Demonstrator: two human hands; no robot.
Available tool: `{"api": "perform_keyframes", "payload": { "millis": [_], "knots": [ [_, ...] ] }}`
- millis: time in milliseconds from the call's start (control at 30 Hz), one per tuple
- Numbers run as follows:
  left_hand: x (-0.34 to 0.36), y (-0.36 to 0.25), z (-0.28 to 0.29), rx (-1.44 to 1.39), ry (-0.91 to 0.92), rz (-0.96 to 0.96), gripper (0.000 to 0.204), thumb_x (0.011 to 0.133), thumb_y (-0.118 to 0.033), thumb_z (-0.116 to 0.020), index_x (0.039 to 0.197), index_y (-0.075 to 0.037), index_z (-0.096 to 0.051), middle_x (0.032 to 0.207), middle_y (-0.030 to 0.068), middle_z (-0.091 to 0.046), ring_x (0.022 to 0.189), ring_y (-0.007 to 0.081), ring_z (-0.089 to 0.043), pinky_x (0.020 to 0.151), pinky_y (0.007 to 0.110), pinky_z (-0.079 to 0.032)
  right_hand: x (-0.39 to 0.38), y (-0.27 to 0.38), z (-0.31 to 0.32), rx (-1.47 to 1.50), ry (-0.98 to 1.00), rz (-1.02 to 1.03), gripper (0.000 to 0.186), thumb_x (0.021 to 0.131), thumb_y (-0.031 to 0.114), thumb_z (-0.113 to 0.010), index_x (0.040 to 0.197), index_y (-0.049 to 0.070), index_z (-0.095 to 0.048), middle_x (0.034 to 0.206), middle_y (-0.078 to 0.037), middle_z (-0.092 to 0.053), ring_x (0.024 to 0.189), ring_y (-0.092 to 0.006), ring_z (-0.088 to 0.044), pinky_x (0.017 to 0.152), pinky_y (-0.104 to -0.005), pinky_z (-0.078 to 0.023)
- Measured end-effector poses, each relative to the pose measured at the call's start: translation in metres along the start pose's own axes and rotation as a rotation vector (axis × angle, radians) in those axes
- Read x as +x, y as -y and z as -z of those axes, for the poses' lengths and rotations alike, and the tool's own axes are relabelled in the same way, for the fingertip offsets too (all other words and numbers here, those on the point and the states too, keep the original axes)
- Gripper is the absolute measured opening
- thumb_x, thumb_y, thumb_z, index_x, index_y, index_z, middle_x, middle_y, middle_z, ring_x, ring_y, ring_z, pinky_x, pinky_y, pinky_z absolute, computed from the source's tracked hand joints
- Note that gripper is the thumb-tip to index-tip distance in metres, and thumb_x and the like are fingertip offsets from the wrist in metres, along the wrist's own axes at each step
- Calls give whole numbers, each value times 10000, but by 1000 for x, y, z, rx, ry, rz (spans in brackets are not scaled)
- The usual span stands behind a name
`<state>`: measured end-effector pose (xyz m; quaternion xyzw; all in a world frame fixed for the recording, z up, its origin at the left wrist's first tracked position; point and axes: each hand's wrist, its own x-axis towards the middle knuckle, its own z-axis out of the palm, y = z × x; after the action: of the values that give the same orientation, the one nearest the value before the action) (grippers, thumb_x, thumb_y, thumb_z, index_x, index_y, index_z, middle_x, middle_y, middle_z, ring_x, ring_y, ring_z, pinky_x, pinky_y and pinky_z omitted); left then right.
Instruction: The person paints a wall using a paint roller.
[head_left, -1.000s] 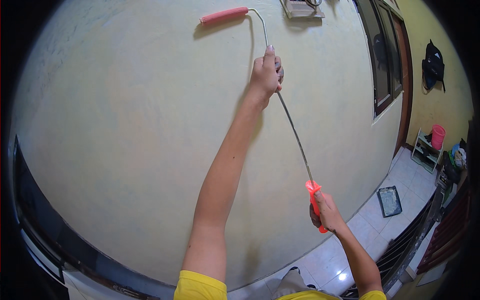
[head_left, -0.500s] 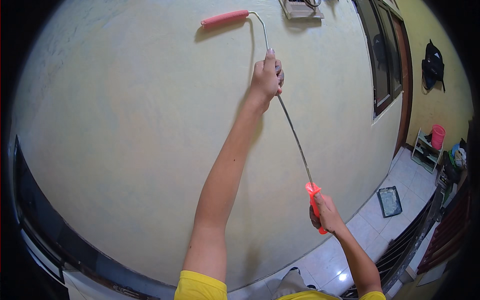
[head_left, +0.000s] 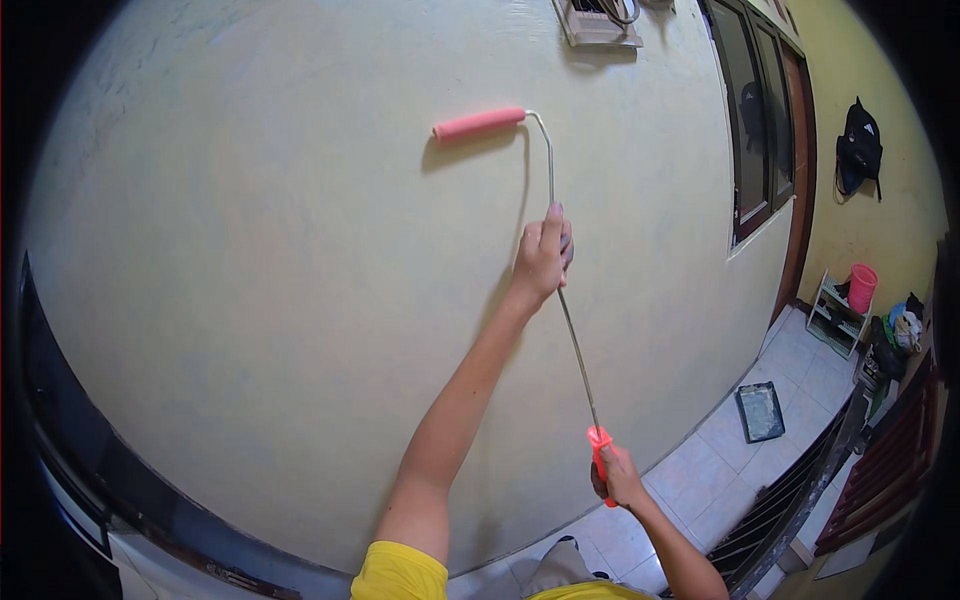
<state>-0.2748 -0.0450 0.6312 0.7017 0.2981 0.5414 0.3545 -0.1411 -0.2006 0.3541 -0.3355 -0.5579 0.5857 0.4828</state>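
Head view: a paint roller [head_left: 480, 123] on a long metal pole [head_left: 572, 330] is pressed against a pale yellow-cream wall [head_left: 250, 300]. The left hand [head_left: 543, 255] is wrapped tight around the pole high up, arm stretched nearly straight, and the right hand [head_left: 620, 478] is clenched on the bright red-orange grip [head_left: 600, 445] at the pole's lower end.

As for progress, the wall looks evenly coated across most of what shows, with faint streaks and slightly mottled patches to the left and upper left; I judge the coat largely on, with the high strip near the vent [head_left: 598, 20] and some blending on the left not yet finished (wet and dry paint are hard to tell apart in this light).

The pink roller sleeve sits high on the wall, above and left of the left hand, its cylinder lying almost level, free end pointing left and tilted a touch downward there. The wire frame bends at the sleeve's right end and runs down into the pole. The pole's long axis goes from upper left to lower right, steep, leaning toward the person's right at the bottom.

Off to the right are a dark-framed window [head_left: 760, 120], a paint tray [head_left: 760, 411] on the tiled floor [head_left: 800, 370], and a pink bucket [head_left: 861, 288] on a small rack
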Motion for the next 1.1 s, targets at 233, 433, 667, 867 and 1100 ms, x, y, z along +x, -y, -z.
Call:
{"api": "perform_keyframes", "payload": {
  "millis": [233, 433, 667, 867, 1100],
  "knots": [
    [-29, 28, -2, -21, 10, 80, 578, 961, -555, -302, 580, -122, -294, 467, -29, -295, 366, 65, -293, 309, 226, -315, -21, -27, -3, 39, -1, -65, 527, 948, 556, -376, 757, 68, -435, 484, -19, -433, 364, -106, -415, 349, -248, -325],
    [-47, 46, -8, -55, 20, 100, 559, 965, -538, -319, 577, -137, -291, 458, -34, -307, 331, 61, -319, 315, 212, -288, -38, -40, -5, 35, -26, -80, 524, 946, 550, -392, 749, 67, -435, 489, -15, -424, 365, -106, -415, 345, -250, -325],
    [-70, 62, -15, -63, 26, 142, 557, 969, -535, -310, 584, -133, -290, 461, -30, -311, 332, 63, -321, 315, 213, -286, -58, -58, -7, 112, -3, -134, 493, 950, 524, -412, 765, 68, -444, 500, -20, -423, 365, -112, -408, 347, -251, -325],
    [-122, 108, -28, -135, 32, 233, 546, 971, -536, -305, 600, -136, -301, 476, -28, -322, 371, 61, -337, 354, 218, -309, -91, -123, 10, 113, 68, -247, 512, 949, 530, -403, 783, 52, -483, 565, -38, -488, 471, -137, -487, 443, -281, -404],
    [-225, 197, -57, -768, -2, 674, 514, 956, -571, -333, 659, -156, -278, 526, -57, -223, 413, 70, -200, 392, 224, -215, -144, -256, 43, -159, -53, -390, 539, 968, 513, -365, 784, 38, -543, 656, -48, -558, 594, -134, -531, 563, -278, -447]
  ]
}}
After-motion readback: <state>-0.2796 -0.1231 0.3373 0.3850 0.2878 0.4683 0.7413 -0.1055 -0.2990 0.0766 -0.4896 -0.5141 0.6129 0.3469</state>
